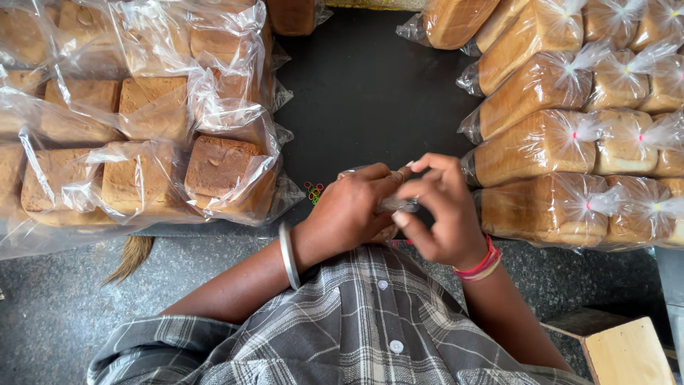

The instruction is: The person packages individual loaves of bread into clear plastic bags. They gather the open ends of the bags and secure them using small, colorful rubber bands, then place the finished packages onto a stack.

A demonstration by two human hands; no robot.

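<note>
a twisted neck of clear plastic bag [397,205] sits pinched between both hands just above the near edge of the dark bench [370,93], its long axis running left to right from one hand into the other, so neither hand is nearer than the other. the left hand [349,210] has its fingers closed around the left part of the plastic, and the right hand [445,214] has its fingers [401,219] curled together on the right end. just left lies a small heap of coloured rubber bands [313,191], with open-bagged loaves [221,171] on the left and tied loaves [541,146] stacked right.
</note>
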